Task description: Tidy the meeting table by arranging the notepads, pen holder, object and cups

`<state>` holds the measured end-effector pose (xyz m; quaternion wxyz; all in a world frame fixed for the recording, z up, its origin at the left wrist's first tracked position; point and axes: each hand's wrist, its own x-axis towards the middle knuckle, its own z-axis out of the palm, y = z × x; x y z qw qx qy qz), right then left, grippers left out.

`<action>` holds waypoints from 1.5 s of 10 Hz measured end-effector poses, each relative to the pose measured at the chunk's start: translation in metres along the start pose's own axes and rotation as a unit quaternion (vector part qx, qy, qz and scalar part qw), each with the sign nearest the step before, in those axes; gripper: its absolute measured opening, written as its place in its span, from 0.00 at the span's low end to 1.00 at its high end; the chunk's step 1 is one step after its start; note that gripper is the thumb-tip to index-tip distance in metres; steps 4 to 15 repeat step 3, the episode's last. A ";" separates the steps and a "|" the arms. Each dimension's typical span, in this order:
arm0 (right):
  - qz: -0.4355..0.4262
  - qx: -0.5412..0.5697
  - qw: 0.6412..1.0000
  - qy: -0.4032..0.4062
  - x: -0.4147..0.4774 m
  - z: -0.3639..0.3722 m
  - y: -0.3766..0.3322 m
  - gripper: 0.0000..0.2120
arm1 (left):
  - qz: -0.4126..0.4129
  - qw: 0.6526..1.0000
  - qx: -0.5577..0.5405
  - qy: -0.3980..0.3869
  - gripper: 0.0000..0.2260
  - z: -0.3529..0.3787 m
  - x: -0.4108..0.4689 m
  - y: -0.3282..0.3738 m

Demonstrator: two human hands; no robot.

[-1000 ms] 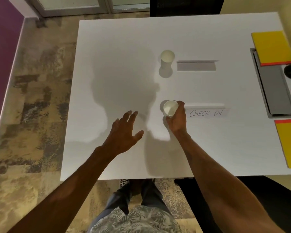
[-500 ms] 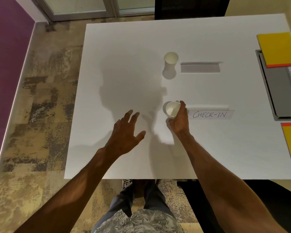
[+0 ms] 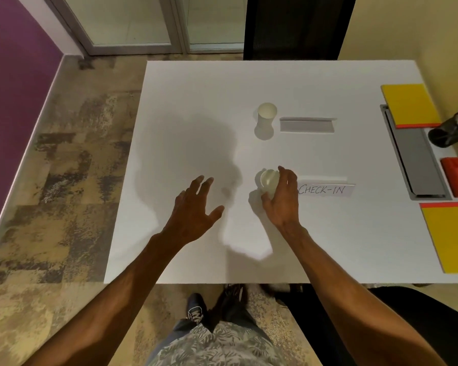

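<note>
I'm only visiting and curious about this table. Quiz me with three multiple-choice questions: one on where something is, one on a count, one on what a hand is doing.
1. Where is the CHECK-IN card relative to the near cup?
A) to its left B) to its right C) beneath it

2. How many yellow notepads lie on the table?
A) one B) four C) two

3. What is the right hand doing?
A) gripping the near cup B) resting flat C) holding a pen

Answers:
1 B: the card sits just right of the cup.
2 C: one far and one near, both at the table's right side.
3 A: its fingers curl round the cup, while the left hand is spread open.
</note>
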<state>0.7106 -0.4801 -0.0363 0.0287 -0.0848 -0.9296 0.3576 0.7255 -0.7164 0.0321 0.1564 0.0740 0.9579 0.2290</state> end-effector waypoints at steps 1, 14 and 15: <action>-0.047 -0.011 0.999 -0.001 -0.013 -0.001 -0.029 0.31 | -0.008 1.000 -0.007 0.013 0.34 -0.012 -0.013 -0.013; -0.130 0.001 0.991 -0.039 -0.044 0.011 -0.101 0.27 | -0.017 0.997 -0.026 0.068 0.35 -0.038 -0.050 -0.056; -0.130 0.001 0.991 -0.039 -0.044 0.011 -0.101 0.27 | -0.017 0.997 -0.026 0.068 0.35 -0.038 -0.050 -0.056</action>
